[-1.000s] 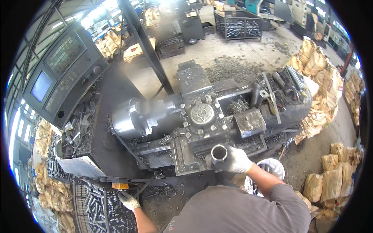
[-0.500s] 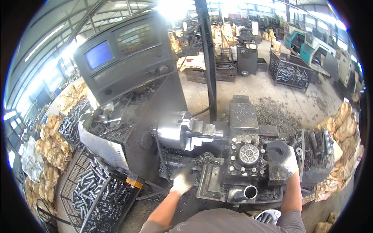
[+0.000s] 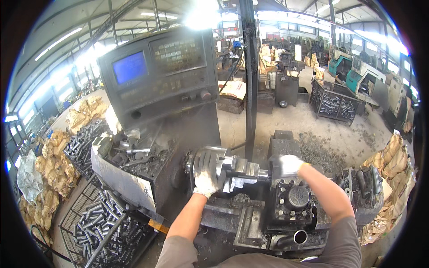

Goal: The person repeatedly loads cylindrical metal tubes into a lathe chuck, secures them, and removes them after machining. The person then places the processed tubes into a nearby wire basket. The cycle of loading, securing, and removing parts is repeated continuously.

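Note:
My left hand (image 3: 205, 174), in a dark-palmed, white-cuffed work glove, lies over the round metal chuck (image 3: 219, 160) of a lathe, its fingers stretched across the rim. Stepped jaws (image 3: 243, 169) stick out to the right of the chuck. My right hand (image 3: 289, 165), in a white glove, is over the dark machine block behind the tool post (image 3: 298, 196). Motion blurs its fingers, so whether it grips anything is unclear. On the near side of the tool post, a short hollow tube (image 3: 299, 237) points up and to the right.
A control panel (image 3: 161, 67) with a blue screen rises behind the chuck. At the lower left stands a wire basket (image 3: 120, 230) of metal tubes. A dark post (image 3: 251, 89) stands beyond the lathe. Brown wrapped bundles (image 3: 389, 192) are stacked on the right.
My left hand has moved up from below the chuck onto it. The right hand has left the far-right handle area and moved left, behind the tool post. The chuck's surface looks less smeared.

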Action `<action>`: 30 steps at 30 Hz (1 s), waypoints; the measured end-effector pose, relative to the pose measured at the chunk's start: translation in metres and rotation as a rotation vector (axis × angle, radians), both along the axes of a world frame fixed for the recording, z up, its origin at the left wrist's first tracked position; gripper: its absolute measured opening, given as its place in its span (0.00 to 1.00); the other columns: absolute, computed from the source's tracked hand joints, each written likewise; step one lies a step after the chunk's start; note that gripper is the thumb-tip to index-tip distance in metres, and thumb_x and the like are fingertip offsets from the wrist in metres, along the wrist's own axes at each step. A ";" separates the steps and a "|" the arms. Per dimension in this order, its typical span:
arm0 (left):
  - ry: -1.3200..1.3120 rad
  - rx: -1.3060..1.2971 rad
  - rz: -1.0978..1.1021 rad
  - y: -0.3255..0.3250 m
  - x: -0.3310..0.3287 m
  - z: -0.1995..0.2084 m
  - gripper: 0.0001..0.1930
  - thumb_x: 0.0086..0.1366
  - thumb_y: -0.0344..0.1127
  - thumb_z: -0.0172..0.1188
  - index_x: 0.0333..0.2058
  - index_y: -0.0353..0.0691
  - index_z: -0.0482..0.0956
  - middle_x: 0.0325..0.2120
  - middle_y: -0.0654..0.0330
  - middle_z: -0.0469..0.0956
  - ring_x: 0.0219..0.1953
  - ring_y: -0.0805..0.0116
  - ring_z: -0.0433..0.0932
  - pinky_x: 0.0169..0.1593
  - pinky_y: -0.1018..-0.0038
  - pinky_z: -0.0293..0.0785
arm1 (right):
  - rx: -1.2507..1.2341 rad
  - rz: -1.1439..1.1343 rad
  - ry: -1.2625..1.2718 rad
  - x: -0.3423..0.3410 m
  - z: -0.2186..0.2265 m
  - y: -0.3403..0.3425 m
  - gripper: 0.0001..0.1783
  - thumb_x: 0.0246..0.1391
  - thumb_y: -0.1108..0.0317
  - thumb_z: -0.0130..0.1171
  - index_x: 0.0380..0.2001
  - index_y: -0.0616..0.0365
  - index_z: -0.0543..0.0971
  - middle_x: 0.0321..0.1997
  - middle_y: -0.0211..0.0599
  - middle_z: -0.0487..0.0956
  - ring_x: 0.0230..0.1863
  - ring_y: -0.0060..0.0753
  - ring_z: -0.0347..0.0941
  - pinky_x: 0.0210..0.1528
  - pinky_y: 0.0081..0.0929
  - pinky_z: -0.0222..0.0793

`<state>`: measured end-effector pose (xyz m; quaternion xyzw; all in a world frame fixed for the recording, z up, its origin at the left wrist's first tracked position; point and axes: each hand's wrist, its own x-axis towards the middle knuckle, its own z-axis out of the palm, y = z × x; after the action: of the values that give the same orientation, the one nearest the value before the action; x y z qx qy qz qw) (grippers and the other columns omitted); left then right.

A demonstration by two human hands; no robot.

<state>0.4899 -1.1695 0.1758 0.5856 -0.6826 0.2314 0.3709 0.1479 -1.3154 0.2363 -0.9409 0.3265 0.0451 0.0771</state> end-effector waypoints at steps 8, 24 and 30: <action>0.020 -0.034 -0.007 -0.007 0.003 -0.004 0.39 0.57 0.47 0.64 0.60 0.22 0.73 0.60 0.29 0.74 0.65 0.26 0.70 0.73 0.39 0.60 | 0.825 -0.163 0.209 0.047 -0.064 -0.073 0.19 0.48 0.58 0.79 0.41 0.56 0.87 0.38 0.37 0.89 0.38 0.29 0.87 0.41 0.37 0.86; -0.116 -0.070 0.019 -0.012 -0.005 -0.003 0.32 0.54 0.43 0.62 0.56 0.30 0.75 0.55 0.34 0.74 0.62 0.29 0.70 0.71 0.36 0.60 | 0.014 -0.427 -0.420 -0.149 -0.044 -0.020 0.44 0.40 0.51 0.80 0.57 0.68 0.79 0.46 0.54 0.88 0.45 0.49 0.88 0.48 0.40 0.85; -0.121 -0.091 0.009 -0.018 -0.014 0.006 0.32 0.54 0.38 0.63 0.58 0.28 0.74 0.57 0.34 0.74 0.62 0.28 0.69 0.71 0.40 0.60 | -0.427 -0.662 -0.967 -0.151 0.035 0.046 0.41 0.44 0.56 0.80 0.60 0.62 0.76 0.50 0.55 0.86 0.50 0.53 0.86 0.53 0.45 0.83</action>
<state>0.4757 -1.1870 0.1815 0.5559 -0.6901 0.2990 0.3541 -0.0035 -1.2692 0.2714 -0.6985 0.5307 -0.4787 0.0364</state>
